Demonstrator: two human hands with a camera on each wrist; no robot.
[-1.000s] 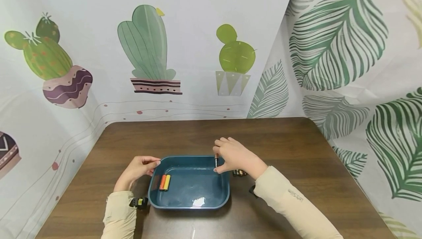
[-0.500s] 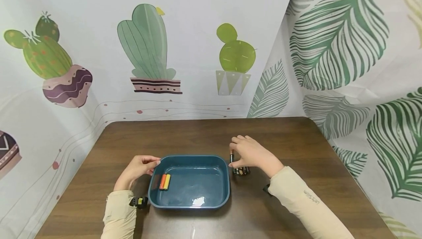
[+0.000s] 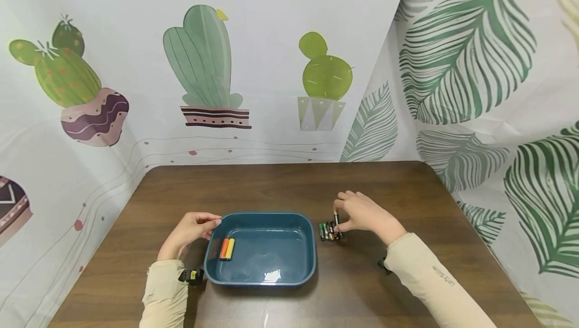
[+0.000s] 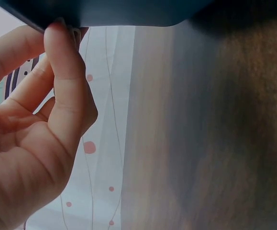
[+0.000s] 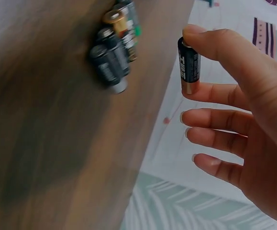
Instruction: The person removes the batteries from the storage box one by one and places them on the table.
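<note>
My right hand (image 3: 365, 216) pinches a black battery with a copper end (image 5: 190, 66) between thumb and forefinger, its other fingers spread apart. It hovers over the right end of a row of several batteries (image 5: 110, 61) lying side by side on the table; one has a green end. At the far left corner of a dark blue rectangular tray (image 3: 271, 247), my left hand (image 3: 192, 230) grips the rim with thumb and fingertips. An orange battery (image 3: 223, 249) and a yellow battery (image 3: 229, 249) lie together inside, near the tray's left wall.
Everything stands on a brown wooden table (image 3: 384, 288) with rounded far corners. A white cloth printed with cacti and leaves (image 3: 271, 67) hangs behind it and along the sides. Each wrist wears a small black camera (image 3: 194, 277).
My right hand has moved right with the black battery, from above the tray's right side to above the row of batteries. The left hand and the tray have stayed put.
</note>
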